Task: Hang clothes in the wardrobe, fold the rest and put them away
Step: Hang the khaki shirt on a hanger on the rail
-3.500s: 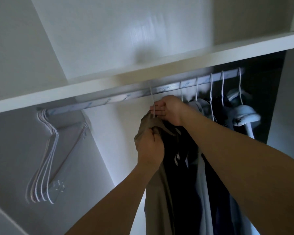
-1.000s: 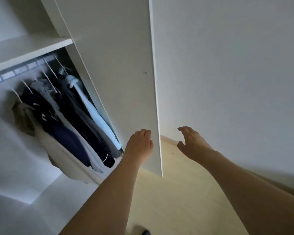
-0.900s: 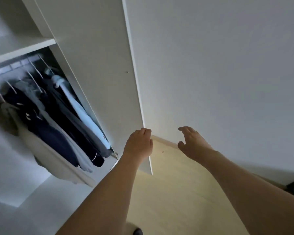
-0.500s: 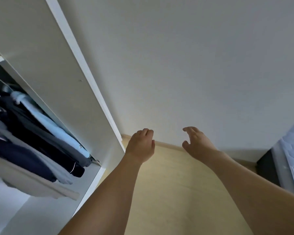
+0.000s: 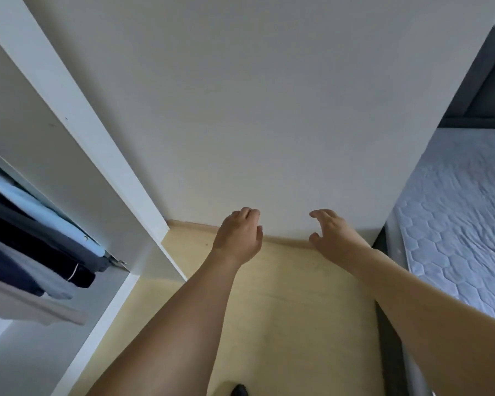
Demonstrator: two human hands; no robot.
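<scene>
Two bare hands reach forward over the floor (image 5: 283, 295), neither holding anything. Left hand (image 5: 237, 238) has its back to the camera, fingers (image 5: 247, 214) loosely curled and close together, thumb lying along the side. Right hand (image 5: 333, 238) sits just to the right of it and apart from it, fingers (image 5: 322, 215) gently bent and slightly spread, thumb (image 5: 315, 237) held off from them with a gap between. Both hands hang in front of a plain pale wall (image 5: 255, 95), near its skirting board (image 5: 283, 240), touching nothing that I can see

Clothes (image 5: 26, 238) hang in the wardrobe (image 5: 77, 132) at far left, well apart from the hands: a light blue piece on the right of the row, then dark navy and grey ones, with a pale beige piece nearest the left edge. Their tops run out of view, so hangers and rail cannot be seen. White wardrobe side panel stands between the clothes and the wall

At right lies a bed (image 5: 463, 224) with a quilted pale mattress and a dark frame along its near side. Something small and dark (image 5: 239, 390) shows at the bottom edge, too cut off to tell what it is
</scene>
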